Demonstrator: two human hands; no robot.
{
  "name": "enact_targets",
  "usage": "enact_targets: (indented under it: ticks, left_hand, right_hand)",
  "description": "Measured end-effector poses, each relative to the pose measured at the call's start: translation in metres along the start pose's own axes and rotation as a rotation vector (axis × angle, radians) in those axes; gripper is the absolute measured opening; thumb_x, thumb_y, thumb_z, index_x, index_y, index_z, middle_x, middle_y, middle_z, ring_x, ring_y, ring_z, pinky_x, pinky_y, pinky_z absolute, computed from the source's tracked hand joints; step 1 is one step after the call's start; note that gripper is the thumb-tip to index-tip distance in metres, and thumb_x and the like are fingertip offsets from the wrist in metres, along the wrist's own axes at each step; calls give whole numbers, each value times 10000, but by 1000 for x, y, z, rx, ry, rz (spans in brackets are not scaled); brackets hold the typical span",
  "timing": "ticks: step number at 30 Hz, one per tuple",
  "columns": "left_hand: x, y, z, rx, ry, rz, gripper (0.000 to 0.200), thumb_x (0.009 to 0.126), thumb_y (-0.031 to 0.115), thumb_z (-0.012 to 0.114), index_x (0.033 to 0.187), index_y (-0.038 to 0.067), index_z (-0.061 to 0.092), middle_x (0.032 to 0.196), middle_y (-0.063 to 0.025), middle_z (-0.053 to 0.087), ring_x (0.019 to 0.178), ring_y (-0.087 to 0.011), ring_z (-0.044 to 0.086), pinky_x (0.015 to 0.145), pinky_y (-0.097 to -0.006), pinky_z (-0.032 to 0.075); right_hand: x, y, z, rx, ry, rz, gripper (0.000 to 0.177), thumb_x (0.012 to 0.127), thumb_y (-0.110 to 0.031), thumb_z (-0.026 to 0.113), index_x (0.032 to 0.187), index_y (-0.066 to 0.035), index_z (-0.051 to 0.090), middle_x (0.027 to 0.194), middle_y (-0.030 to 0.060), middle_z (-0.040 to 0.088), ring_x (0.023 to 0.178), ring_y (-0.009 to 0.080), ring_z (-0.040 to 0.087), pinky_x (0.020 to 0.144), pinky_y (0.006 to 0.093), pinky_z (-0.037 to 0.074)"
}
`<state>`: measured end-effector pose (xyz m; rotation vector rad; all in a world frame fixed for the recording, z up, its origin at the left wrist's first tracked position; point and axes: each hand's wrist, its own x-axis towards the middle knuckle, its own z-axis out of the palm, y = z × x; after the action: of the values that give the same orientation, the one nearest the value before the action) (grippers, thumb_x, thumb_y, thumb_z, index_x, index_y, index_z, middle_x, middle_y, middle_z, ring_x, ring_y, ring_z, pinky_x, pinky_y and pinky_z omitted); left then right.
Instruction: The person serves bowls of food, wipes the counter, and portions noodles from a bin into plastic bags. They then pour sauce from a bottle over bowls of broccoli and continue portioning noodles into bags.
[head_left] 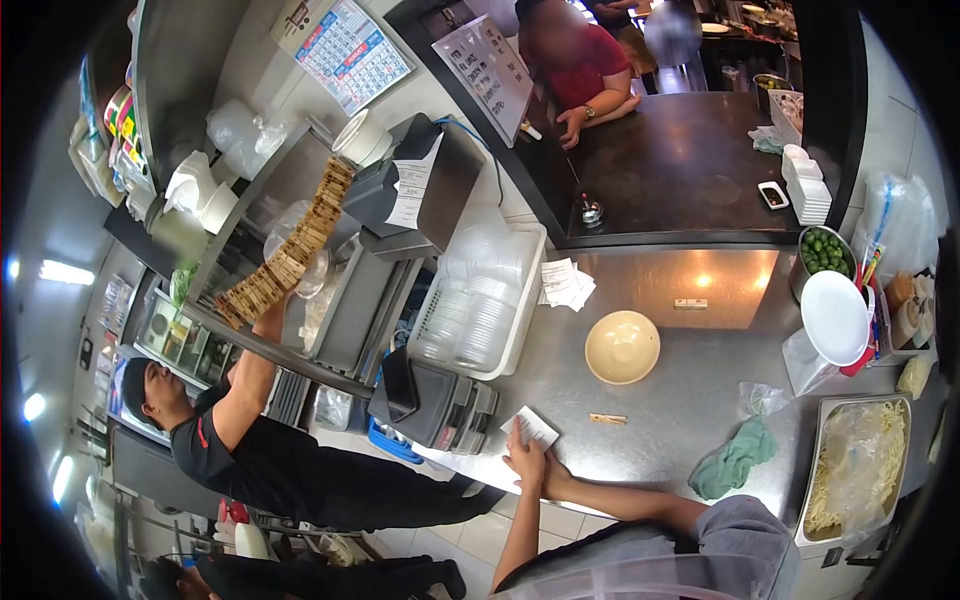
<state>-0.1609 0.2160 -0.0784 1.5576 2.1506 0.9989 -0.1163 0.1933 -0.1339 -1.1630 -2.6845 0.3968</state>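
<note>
My left hand [524, 458] rests at the near edge of the steel counter, fingers stretched out onto a white paper slip [537, 427]. Against its wrist lies my right hand [554, 478], its fingers mostly hidden. Ahead of both hands, a wooden clothespin [608, 418] lies on the counter. Beyond that stands a cream-coloured bowl [622, 347], with nothing visible inside. A crumpled green cloth [735, 458] is to the right of my hands.
A white basket of clear plastic containers [520, 350] stands left. Noodles fill a steel tray [822, 500] at right, near green limes [825, 252]. A co-worker [270, 450] reaches toward a row of clothespins [290, 255]. Someone leans on the pass-through counter [670, 170].
</note>
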Motion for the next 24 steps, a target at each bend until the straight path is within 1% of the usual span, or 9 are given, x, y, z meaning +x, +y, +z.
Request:
enact_targets:
  ticks: [1, 10, 13, 16, 19, 22, 24]
  left_hand:
    - [0, -3, 2, -14, 6, -10, 592, 719, 1, 462, 1296, 131, 479, 1189, -146, 532, 1082, -278, 533, 970, -354, 310]
    - [-1, -6, 2, -51, 2, -13, 602, 706, 15, 462, 1297, 130, 478, 1167, -144, 537, 1056, -273, 538, 958, -346, 319]
    - [-1, -9, 3, -98, 15, 22, 602, 707, 13, 464, 1297, 131, 478, 1166, -148, 536, 1048, -270, 540, 952, -342, 321]
    - [-2, -7, 2, -52, 14, 2, 603, 710, -5, 461, 1299, 127, 476, 1173, -154, 532, 1051, -267, 538, 968, -348, 312]
    - [-1, -11, 4, -102, 13, 18, 599, 716, -18, 458, 1299, 120, 474, 1185, -162, 526, 1057, -271, 534, 977, -358, 316]
    - [-1, -11, 5, -140, -3, -12, 594, 721, -26, 455, 1298, 115, 474, 1198, -165, 519, 1064, -279, 529, 977, -362, 328]
    - [-1, -10, 4, -96, -2, 1, 588, 723, -25, 455, 1294, 113, 478, 1203, -168, 516, 1064, -282, 529, 969, -360, 338]
  right_hand:
    - [0, 0, 0, 2, 3, -3, 668, 898, -530, 321, 1446, -197, 135, 1497, 107, 149, 1372, 331, 114, 1077, 541, 30]
    - [2, 2, 2, -1, 11, -17, 665, 897, -527, 326, 1444, -195, 145, 1498, 109, 145, 1375, 328, 104, 1079, 537, 29]
    - [2, 3, 2, -6, 15, -25, 664, 897, -526, 327, 1444, -194, 148, 1498, 109, 144, 1376, 327, 101, 1080, 536, 29]
    - [0, 3, 1, -6, 11, -25, 663, 897, -525, 329, 1443, -193, 152, 1498, 110, 142, 1377, 326, 98, 1081, 534, 29]
    - [0, 3, 0, -6, 13, -29, 662, 896, -524, 330, 1443, -193, 155, 1498, 110, 141, 1378, 325, 95, 1082, 533, 28]
    - [1, 3, 1, -4, 7, -31, 661, 896, -522, 332, 1442, -192, 159, 1499, 111, 140, 1379, 324, 92, 1082, 532, 28]
    - [0, 3, 2, -5, 2, -26, 661, 896, -522, 333, 1442, -192, 161, 1499, 111, 139, 1379, 323, 89, 1083, 531, 28]
